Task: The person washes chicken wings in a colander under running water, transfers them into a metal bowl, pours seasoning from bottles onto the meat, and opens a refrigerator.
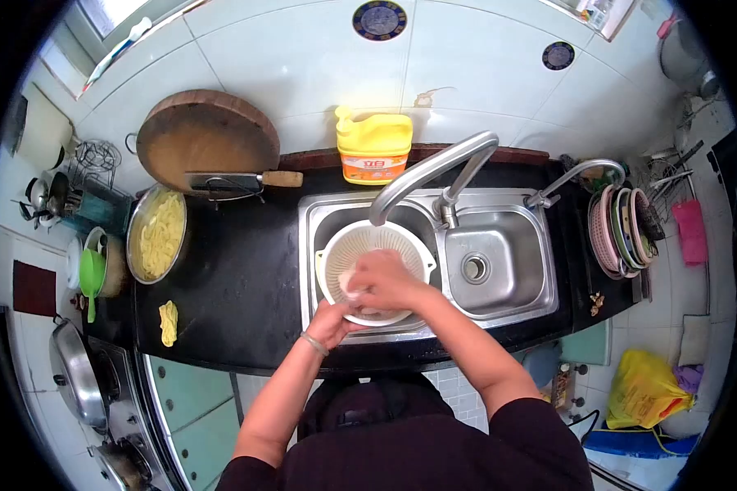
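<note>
A white colander [422, 245] sits in the left basin of the steel sink, under the tall curved faucet [409, 176]. My left hand [333, 324], with a bracelet at the wrist, grips the colander's near left rim. My right hand [385, 282] is inside the colander with its fingers curled. Something pale shows beside its fingertips, but its kind is hidden by the hand and blur. A few pale pieces lie at the bottom near the front rim, mostly covered by my hands.
The right basin [499, 278] has a drain. Behind the sink stands a yellow detergent jug [374, 149]. To the left are a round cutting board [205, 135], a cleaver [233, 182], a bowl of pale yellow strips [162, 236] and a yellow cloth [169, 323]. Stacked baskets [618, 229] stand right.
</note>
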`<state>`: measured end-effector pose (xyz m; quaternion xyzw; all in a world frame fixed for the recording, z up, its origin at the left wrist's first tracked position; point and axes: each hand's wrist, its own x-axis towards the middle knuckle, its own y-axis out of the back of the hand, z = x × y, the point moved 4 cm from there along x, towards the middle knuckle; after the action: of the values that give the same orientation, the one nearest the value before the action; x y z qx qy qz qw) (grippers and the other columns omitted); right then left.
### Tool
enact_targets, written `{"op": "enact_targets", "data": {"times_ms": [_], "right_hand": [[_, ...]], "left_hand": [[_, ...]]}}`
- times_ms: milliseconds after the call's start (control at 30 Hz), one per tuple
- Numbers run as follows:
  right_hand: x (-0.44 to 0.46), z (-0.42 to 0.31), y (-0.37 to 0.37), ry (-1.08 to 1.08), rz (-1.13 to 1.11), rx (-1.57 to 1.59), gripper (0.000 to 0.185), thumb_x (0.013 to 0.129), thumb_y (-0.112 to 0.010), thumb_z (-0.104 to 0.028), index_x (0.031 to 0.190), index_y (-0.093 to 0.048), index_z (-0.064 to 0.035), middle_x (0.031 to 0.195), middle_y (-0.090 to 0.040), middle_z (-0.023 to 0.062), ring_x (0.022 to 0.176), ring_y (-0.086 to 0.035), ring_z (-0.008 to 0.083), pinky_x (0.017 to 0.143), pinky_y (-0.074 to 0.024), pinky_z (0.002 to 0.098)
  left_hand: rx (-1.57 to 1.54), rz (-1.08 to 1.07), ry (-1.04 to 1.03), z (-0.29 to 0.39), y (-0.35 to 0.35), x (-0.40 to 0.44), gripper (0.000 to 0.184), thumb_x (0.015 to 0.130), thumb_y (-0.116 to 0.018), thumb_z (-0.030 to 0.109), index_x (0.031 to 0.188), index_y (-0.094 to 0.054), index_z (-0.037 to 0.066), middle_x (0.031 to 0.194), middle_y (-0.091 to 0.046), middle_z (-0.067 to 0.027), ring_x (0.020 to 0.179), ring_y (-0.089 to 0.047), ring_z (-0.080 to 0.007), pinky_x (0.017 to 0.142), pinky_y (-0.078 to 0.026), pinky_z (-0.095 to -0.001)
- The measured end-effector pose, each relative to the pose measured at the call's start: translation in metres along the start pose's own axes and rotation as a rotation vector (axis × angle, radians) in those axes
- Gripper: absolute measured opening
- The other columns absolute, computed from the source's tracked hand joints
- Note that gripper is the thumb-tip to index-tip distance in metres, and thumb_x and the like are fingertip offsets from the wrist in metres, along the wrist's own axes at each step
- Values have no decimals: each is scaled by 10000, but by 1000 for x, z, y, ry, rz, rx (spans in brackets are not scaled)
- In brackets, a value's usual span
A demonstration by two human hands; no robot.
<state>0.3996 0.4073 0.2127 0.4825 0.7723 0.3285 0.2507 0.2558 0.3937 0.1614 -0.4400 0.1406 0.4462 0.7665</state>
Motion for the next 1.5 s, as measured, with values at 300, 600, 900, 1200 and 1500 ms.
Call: {"op": "enact_targets", "data": {"times_ms": [300,600,900,1200,1500], "right_hand": [[-17,4,-11,-93,366,-438,589,634,-702,-213,1188,-508,-265,1182,-470,191,1043,-474,350,879,-357,463],[10,27,21,-114,707,-1,593,630,-724,-222,1180,-518,-144,1048,-493,197,969,-507,366,862,-408,411],[28,71,16,-512,269,369,417,745,-642,-232,1132,-531,-123,1051,-577,187,1084,-495,335,902,-383,398],[15,6,-17,-54,-17,-18,237,750,-610,-345,909,-639,-172,1129,-550,96,1147,-424,331,979,-211,552],[3,47,12,-612,233,319,601,761,-664,-302,1154,-408,73,1210,-453,282,1081,-484,422,882,-429,390]], "left_hand": [[4,14,-60,13,-6,1,536,719,-431,-86,1245,-339,-37,1151,-501,-195,948,-599,-334,707,-578,-440],[-65,38,-84,8,3,8,540,717,-420,-97,1244,-328,-21,1137,-503,-192,953,-593,-351,713,-566,-467],[-12,35,-78,4,-2,4,540,719,-438,-99,1243,-329,-32,1150,-496,-209,969,-586,-345,694,-576,-448],[-62,-14,-101,11,9,5,530,717,-464,-92,1232,-366,-15,1109,-531,-185,960,-595,-323,722,-570,-445],[-64,77,-196,11,2,6,538,738,-506,-78,1247,-357,13,1088,-555,-166,934,-612,-299,679,-580,-430]]}}
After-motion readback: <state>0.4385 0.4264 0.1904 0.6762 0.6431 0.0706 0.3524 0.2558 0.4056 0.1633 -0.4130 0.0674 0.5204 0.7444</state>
